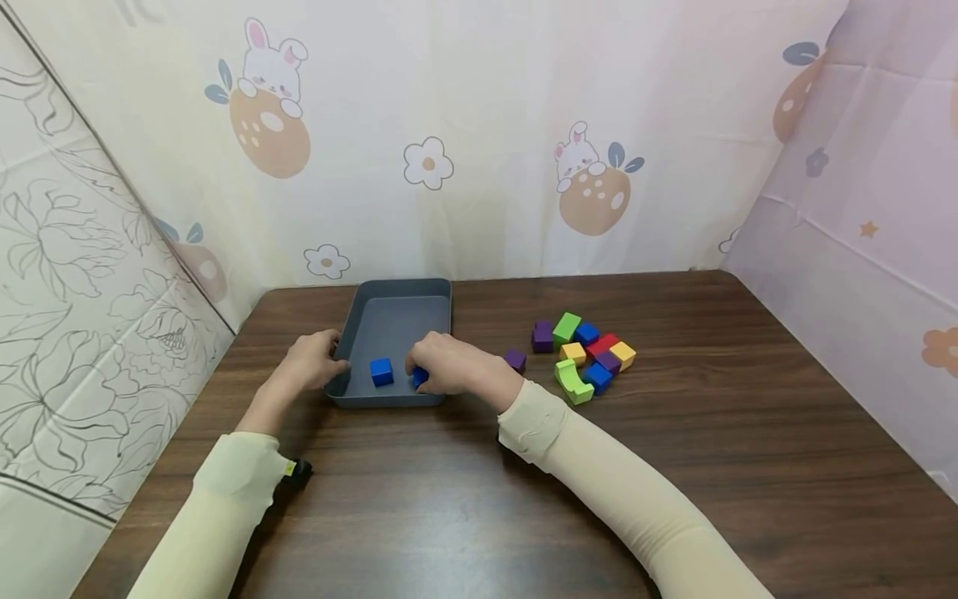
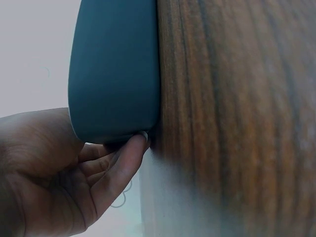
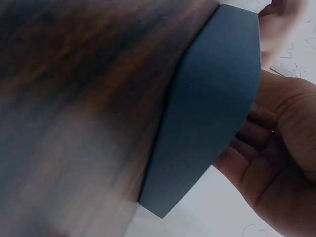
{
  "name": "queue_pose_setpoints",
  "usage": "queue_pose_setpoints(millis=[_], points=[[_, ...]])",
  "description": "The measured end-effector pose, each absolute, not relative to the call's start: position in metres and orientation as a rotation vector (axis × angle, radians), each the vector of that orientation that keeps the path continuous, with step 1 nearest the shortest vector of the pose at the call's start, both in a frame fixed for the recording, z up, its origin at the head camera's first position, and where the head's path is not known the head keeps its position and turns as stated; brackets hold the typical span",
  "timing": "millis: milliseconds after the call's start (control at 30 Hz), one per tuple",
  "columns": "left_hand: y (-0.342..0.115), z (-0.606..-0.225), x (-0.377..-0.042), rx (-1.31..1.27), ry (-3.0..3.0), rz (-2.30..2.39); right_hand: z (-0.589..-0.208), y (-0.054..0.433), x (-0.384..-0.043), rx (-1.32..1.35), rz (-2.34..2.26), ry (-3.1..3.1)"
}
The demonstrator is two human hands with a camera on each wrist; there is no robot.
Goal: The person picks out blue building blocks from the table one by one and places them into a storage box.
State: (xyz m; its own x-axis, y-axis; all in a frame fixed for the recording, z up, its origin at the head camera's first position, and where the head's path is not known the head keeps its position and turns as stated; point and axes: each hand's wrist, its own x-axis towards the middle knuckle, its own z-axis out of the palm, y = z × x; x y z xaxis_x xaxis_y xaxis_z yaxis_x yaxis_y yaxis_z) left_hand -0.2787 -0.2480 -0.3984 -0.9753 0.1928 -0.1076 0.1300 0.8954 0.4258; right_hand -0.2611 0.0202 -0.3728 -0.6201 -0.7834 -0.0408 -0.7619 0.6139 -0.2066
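Note:
A grey tray (image 1: 402, 320) lies at the back left of the wooden table. My left hand (image 1: 308, 363) grips its left side, with the thumb over the rim and the fingers along the outer wall, as the left wrist view shows with the hand (image 2: 59, 182) low against the tray (image 2: 116, 74). Over the tray's near right corner, my right hand (image 1: 452, 366) pinches a blue block (image 1: 421, 378), which is partly covered by the fingers. Another blue block (image 1: 382, 372) sits on the tray floor between the hands. The tray wall (image 3: 207, 108) hides the right fingertips in the right wrist view.
To the right of the tray is a cluster of blocks, including a green block (image 1: 567, 328), a red block (image 1: 602, 345), a yellow block (image 1: 623, 356) and a green curved block (image 1: 573, 383). A purple block (image 1: 515, 360) lies close behind the right wrist. A patterned curtain (image 1: 494, 150) hangs behind the table.

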Motion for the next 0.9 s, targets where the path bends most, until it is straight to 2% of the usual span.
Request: queue_pose_setpoints(millis=[900], points=[[-0.2468, -0.4004, -0.2792, 0.253, 2.916, 0.628, -0.3783, 0.0213, -0.2619, -1.247, -0.264, 2.693]])
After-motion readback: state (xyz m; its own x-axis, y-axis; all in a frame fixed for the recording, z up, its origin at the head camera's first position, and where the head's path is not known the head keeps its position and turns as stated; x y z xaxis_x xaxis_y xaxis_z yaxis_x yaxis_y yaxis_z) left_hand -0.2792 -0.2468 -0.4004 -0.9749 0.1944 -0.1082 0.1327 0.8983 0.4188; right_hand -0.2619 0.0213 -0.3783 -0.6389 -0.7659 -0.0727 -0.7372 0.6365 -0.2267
